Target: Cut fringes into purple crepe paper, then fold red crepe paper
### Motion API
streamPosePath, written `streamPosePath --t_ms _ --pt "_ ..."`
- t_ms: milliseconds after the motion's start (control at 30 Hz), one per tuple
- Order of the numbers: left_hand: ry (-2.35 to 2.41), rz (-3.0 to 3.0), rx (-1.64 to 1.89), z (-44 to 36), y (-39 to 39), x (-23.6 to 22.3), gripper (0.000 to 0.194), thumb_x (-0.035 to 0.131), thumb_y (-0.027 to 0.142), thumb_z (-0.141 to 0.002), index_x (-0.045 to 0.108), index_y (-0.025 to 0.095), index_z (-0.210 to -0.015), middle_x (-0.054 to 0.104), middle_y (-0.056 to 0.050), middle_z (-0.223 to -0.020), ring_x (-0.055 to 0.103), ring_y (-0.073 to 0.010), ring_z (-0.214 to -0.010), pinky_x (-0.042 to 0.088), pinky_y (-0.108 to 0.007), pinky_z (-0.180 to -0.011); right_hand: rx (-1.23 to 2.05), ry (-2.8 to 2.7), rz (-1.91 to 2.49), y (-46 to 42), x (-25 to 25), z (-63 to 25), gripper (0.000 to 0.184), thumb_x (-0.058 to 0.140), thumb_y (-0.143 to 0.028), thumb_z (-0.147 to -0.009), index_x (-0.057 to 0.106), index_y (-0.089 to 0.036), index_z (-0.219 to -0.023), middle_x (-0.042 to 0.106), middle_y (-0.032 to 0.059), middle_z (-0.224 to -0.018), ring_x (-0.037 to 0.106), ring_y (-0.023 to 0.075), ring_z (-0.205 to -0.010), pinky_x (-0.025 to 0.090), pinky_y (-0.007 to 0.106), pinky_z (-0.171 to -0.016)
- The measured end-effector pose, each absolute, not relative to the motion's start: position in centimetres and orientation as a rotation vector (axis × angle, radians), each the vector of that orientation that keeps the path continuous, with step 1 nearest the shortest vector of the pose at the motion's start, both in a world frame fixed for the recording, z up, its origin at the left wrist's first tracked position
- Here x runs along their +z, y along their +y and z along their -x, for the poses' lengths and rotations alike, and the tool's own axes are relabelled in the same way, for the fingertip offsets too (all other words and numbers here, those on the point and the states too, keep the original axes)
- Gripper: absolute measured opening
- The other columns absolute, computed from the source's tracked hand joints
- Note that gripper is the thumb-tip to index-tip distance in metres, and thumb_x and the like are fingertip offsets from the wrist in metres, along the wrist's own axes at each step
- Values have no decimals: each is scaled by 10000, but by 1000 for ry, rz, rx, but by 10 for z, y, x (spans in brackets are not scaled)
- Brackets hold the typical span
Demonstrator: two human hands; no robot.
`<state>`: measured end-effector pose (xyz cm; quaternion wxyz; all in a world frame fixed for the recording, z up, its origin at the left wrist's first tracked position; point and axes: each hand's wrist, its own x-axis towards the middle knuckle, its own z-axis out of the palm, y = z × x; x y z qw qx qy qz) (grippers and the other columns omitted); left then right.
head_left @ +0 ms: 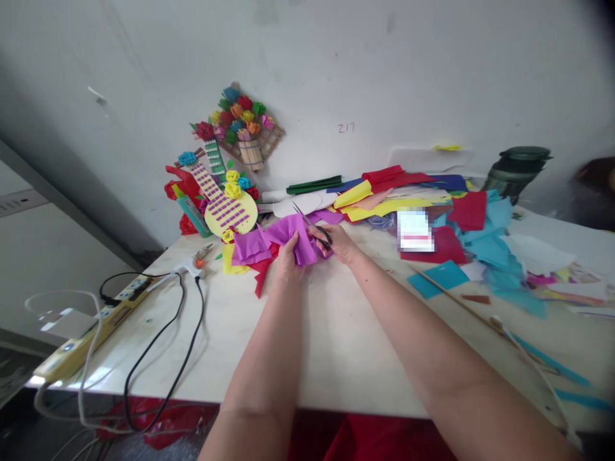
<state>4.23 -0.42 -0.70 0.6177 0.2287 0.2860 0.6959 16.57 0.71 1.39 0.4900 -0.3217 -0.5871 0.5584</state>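
Observation:
Purple crepe paper (304, 246) is pinched in my left hand (287, 255), with the thumb on top of the sheet. My right hand (341, 244) has its fingers in the black handles of a pair of scissors (327, 237). The narrow blades point up and to the left, right beside the top edge of the purple paper; whether they touch it I cannot tell. To the left, more purple paper (250, 247) lies over a red piece (262, 270) and a yellow piece (234, 262).
A glue gun (191, 264) and its cord lie left, near a yellow power strip (96, 330). Behind stand a paper-flower guitar (229, 216) and a green bottle (192, 214). Coloured paper (384, 208), a thin stick (451, 298) and a dark lidded jar (515, 173) occupy the right.

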Motion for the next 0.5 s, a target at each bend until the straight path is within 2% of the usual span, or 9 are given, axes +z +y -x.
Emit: streamPosePath --t_ms 267,500 --pt "623 -536 1576 -44 -6 -6 130 596 165 -759 636 111 -870 680 -63 -782 651 -152 -718 504 -303 -817 1378 -1416 766 6 14 -165 369 605 -521 -704 587 -153 -686 501 -48 -430 408 58 -316 315 174 -316" --pt "652 -543 1608 -43 -4 -8 158 633 174 -728 629 128 -879 677 -54 -779 648 -149 -712 510 -286 -780 1377 -1416 761 6 14 -165 368 633 -512 -684 568 -151 -655 491 -49 -415 401 57 -308 296 174 -311"
